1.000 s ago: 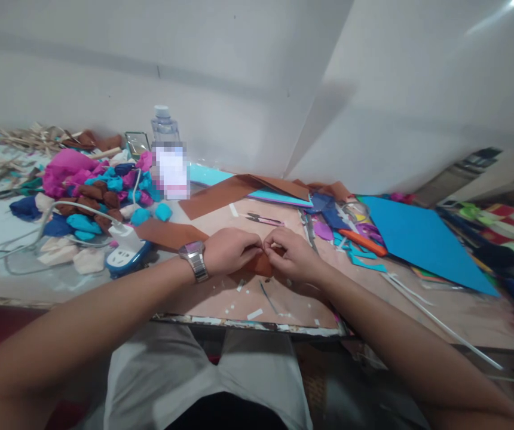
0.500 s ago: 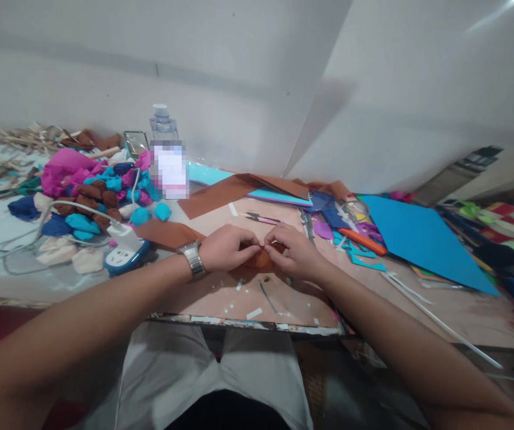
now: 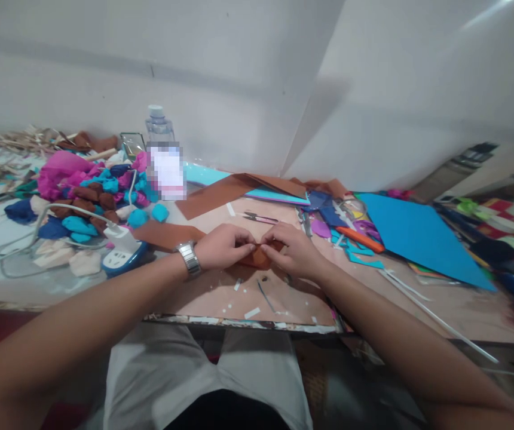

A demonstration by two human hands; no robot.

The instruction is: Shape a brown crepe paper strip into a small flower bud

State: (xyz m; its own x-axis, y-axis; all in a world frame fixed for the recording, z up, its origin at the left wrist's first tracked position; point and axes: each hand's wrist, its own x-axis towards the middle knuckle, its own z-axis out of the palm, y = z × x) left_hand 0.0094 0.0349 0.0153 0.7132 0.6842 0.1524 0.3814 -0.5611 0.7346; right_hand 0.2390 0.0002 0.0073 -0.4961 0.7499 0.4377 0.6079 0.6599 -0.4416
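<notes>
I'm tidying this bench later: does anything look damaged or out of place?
The table's near edge looks ragged, patchy white and brown, as if worn; white scraps lie scattered just behind it, like uncleared offcuts.

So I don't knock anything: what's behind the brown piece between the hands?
Farther back, snips and a white scrap lie on the worktop. Just behind the brown piece, the left hand and right hand hide the surface from view.

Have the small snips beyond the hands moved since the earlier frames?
No. Judged against the white paper strip lying beside them, the snips show no shift either way; only the whole view slid slightly.
</notes>
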